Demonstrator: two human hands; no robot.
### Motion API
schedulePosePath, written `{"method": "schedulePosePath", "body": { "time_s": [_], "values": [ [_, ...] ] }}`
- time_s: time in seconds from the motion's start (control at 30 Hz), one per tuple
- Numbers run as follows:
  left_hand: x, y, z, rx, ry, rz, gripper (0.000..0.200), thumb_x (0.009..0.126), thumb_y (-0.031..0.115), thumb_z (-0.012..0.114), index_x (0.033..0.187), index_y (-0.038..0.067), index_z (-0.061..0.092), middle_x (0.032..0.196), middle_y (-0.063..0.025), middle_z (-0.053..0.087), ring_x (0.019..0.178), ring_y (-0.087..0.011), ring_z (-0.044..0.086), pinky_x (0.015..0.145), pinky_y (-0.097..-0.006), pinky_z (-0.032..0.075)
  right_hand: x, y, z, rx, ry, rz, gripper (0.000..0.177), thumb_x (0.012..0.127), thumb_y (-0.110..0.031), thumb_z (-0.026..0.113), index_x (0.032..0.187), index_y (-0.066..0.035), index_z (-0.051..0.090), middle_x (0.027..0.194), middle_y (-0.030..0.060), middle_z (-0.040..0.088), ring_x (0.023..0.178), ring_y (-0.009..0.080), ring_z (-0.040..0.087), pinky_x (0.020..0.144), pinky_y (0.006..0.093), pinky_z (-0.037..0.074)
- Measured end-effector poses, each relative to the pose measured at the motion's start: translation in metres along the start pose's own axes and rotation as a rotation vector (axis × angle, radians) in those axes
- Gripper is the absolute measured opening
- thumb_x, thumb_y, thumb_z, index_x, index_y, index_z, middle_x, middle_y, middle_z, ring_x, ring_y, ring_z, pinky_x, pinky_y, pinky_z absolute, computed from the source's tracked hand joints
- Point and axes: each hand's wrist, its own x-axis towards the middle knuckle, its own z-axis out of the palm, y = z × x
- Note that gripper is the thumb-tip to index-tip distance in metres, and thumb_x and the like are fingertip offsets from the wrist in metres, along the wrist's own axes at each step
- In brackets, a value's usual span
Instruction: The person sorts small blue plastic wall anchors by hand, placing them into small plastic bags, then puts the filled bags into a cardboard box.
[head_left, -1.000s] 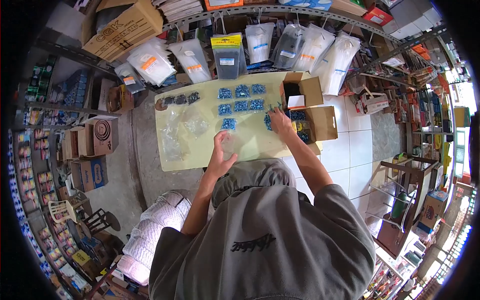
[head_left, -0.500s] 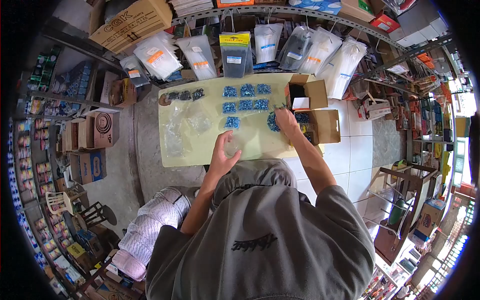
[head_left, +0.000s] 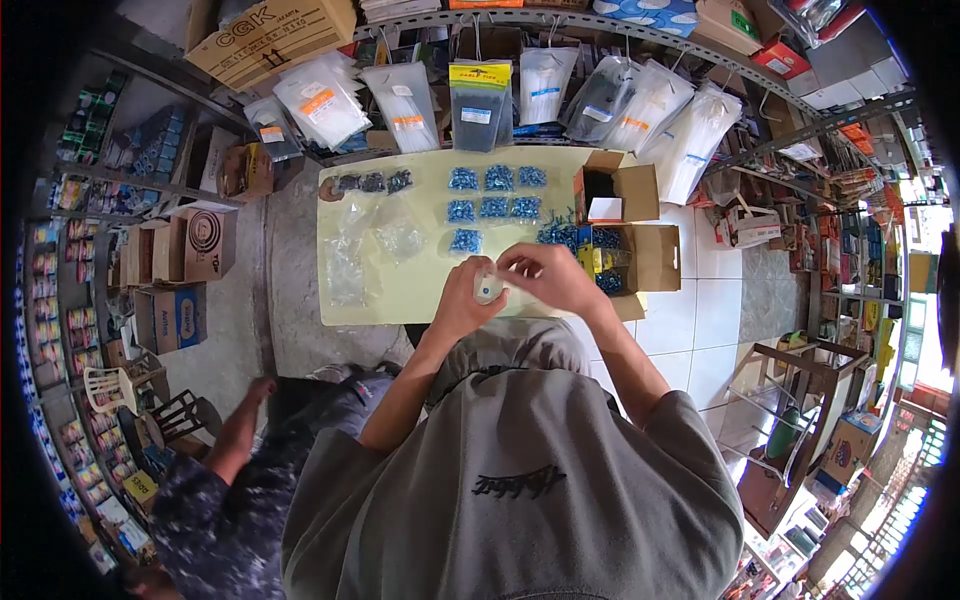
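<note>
Holding clear bag (head_left: 487, 290), right hand (head_left: 550, 276) beside

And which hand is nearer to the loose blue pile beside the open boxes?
Right. The right hand is just below the loose blue pile in the view; the left hand is farther off, to its lower left.
</note>
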Motion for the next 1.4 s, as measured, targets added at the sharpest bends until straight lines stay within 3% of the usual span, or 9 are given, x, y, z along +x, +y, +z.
{"method": "schedulePosePath", "body": {
  "time_s": [0.13, 0.23, 0.33, 0.67, 1.0, 1.1, 1.2, 1.27, 1.4],
  "values": [
    [0.002, -0.001, 0.0, -0.128, 0.027, 0.009, 0.042, 0.071, 0.014, 0.074, 0.104, 0.002, 0.05, 0.092, -0.0137, 0.062, 0.087, -0.031, 0.061, 0.078, -0.0394, 0.048, 0.009, 0.063, -0.016, -0.091, 0.33, 0.135, 0.02, 0.08, -0.005, 0.065, 0.1, -0.002, 0.066, 0.088, 0.0131, 0.07, 0.078, 0.025, 0.069, 0.07, 0.033, 0.054],
    [-0.002, -0.005, 0.002, -0.181, 0.044, 0.034, 0.041, 0.071, 0.013, 0.073, 0.103, 0.002, 0.05, 0.087, -0.0136, 0.063, 0.082, -0.0303, 0.062, 0.075, -0.0383, 0.049, 0.014, 0.14, -0.009, -0.47, 0.203, 0.287, 0.022, 0.08, -0.005, 0.059, 0.101, -0.004, 0.065, 0.097, 0.0159, 0.068, 0.087, 0.033, 0.067, 0.076, 0.0392, 0.054],
    [-0.006, -0.008, 0.0, -0.159, 0.036, 0.037, 0.04, 0.071, 0.012, 0.073, 0.102, 0.002, 0.05, 0.087, -0.0138, 0.063, 0.081, -0.0299, 0.063, 0.074, -0.0377, 0.049, 0.016, 0.192, 0.013, -0.685, 0.154, 0.201, 0.022, 0.079, -0.006, 0.055, 0.1, -0.005, 0.064, 0.106, 0.0178, 0.063, 0.096, 0.0366, 0.063, 0.082, 0.0434, 0.052],
    [-0.017, -0.01, -0.006, -0.172, 0.034, -0.045, 0.037, 0.073, 0.011, 0.072, 0.102, 0.003, 0.05, 0.088, -0.0133, 0.063, 0.082, -0.0289, 0.063, 0.075, -0.0368, 0.049, 0.024, 0.219, 0.034, -0.924, -0.002, -0.073, 0.009, 0.079, -0.007, 0.054, 0.081, -0.003, 0.062, 0.097, 0.0152, 0.06, 0.094, 0.0329, 0.061, 0.078, 0.0402, 0.054],
    [-0.015, -0.009, -0.006, -0.178, 0.046, -0.047, 0.037, 0.074, 0.011, 0.072, 0.103, 0.003, 0.049, 0.088, -0.0132, 0.064, 0.083, -0.0289, 0.064, 0.076, -0.0361, 0.049, 0.03, 0.227, 0.034, -1.048, -0.015, -0.156, 0.01, 0.08, -0.008, 0.053, 0.083, -0.001, 0.06, 0.09, 0.0161, 0.06, 0.089, 0.0312, 0.063, 0.072, 0.0388, 0.055],
    [-0.017, -0.011, -0.008, -0.185, 0.038, -0.064, 0.037, 0.074, 0.011, 0.071, 0.102, 0.003, 0.049, 0.088, -0.0134, 0.064, 0.084, -0.0284, 0.064, 0.076, -0.0361, 0.049, 0.032, 0.219, 0.032, -0.992, -0.007, -0.114, 0.012, 0.082, -0.01, 0.052, 0.084, 0.0, 0.059, 0.092, 0.0165, 0.061, 0.089, 0.0309, 0.063, 0.072, 0.0394, 0.055],
    [-0.016, -0.013, -0.007, -0.217, 0.036, -0.1, 0.036, 0.074, 0.007, 0.071, 0.103, 0.003, 0.05, 0.09, -0.0074, 0.058, 0.085, -0.0173, 0.058, 0.08, -0.0301, 0.046, 0.034, 0.193, 0.025, -0.871, 0.12, -0.116, 0.014, 0.08, -0.011, 0.058, 0.085, 0.002, 0.059, 0.089, 0.0153, 0.063, 0.083, 0.0304, 0.064, 0.07, 0.0388, 0.055],
    [-0.014, -0.013, -0.008, -0.187, 0.062, -0.091, 0.038, 0.074, 0.011, 0.072, 0.103, 0.002, 0.049, 0.087, -0.0139, 0.063, 0.085, -0.0288, 0.063, 0.076, -0.0367, 0.049, 0.034, 0.144, 0.019, -0.357, 0.256, 0.044, 0.017, 0.079, -0.011, 0.065, 0.088, 0.003, 0.062, 0.085, 0.0136, 0.067, 0.076, 0.026, 0.067, 0.069, 0.0345, 0.054],
    [-0.005, -0.007, -0.005, -0.18, 0.06, -0.067, 0.038, 0.073, 0.011, 0.072, 0.102, 0.001, 0.05, 0.087, -0.015, 0.063, 0.085, -0.03, 0.063, 0.077, -0.0373, 0.049, 0.029, 0.07, 0.014, 0.015, 0.257, 0.147, 0.022, 0.077, -0.011, 0.072, 0.091, 0.004, 0.065, 0.08, 0.012, 0.069, 0.072, 0.0172, 0.067, 0.068, 0.0292, 0.053]
  ]
}}
